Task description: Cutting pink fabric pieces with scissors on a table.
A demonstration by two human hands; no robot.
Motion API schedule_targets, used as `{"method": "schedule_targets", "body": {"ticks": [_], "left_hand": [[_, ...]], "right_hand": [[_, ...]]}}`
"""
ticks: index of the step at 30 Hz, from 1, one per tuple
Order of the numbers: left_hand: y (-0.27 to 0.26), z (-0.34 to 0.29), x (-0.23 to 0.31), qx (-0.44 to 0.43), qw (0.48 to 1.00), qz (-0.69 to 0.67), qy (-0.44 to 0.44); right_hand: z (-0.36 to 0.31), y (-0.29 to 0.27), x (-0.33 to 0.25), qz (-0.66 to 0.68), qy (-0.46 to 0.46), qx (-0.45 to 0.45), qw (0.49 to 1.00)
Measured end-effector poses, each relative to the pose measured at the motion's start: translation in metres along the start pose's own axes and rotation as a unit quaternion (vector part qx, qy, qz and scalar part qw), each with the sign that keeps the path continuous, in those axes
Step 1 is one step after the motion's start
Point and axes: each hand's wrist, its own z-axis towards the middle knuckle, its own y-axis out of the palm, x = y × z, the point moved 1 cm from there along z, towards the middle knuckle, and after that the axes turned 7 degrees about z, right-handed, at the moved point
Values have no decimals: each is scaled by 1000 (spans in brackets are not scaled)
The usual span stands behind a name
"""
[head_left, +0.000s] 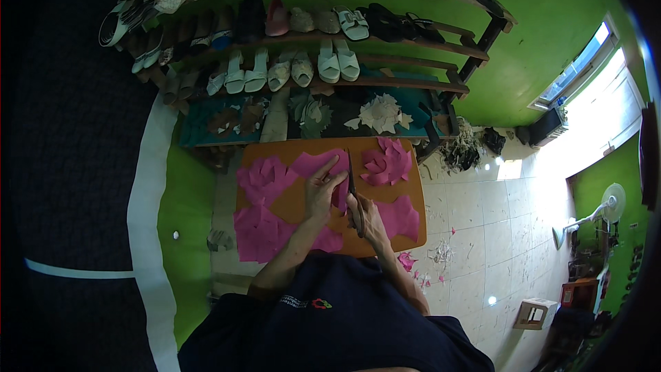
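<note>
My left hand [321, 187] holds a pink sheet of material [313, 162] above the middle of an orange-brown table [368, 246], its fingers closed on the sheet. In my right hand [365, 212] is a pair of dark scissors [352, 173], with the blades pointing away from me along the sheet's right edge. A strip of pink hangs between the two hands. Cut pink pieces lie in a pile at the far left [267, 178] and another at the far right [387, 163]. More pink sheets [258, 233] rest at the near left, and a shaped pink piece [399, 218] at the near right.
Behind the table stands a wooden rack [413, 48] with several rows of shoes. Its lowest shelf holds green scraps [310, 116] and cream scraps [382, 114]. Offcuts [443, 253] litter the tiled floor [475, 234] to the right. A fan [611, 201] stands farther right.
</note>
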Motion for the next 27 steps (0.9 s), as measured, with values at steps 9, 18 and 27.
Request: {"method": "schedule_targets", "body": {"ticks": [9, 18, 27], "left_hand": [[-1, -1, -8, 11, 996, 83, 27], [-5, 1, -11, -2, 998, 62, 10], [-12, 6, -4, -22, 999, 25, 6]], "right_hand": [[2, 1, -2, 40, 8, 18, 999], [-2, 2, -16, 34, -2, 23, 999], [3, -2, -2, 42, 38, 45, 997]]}}
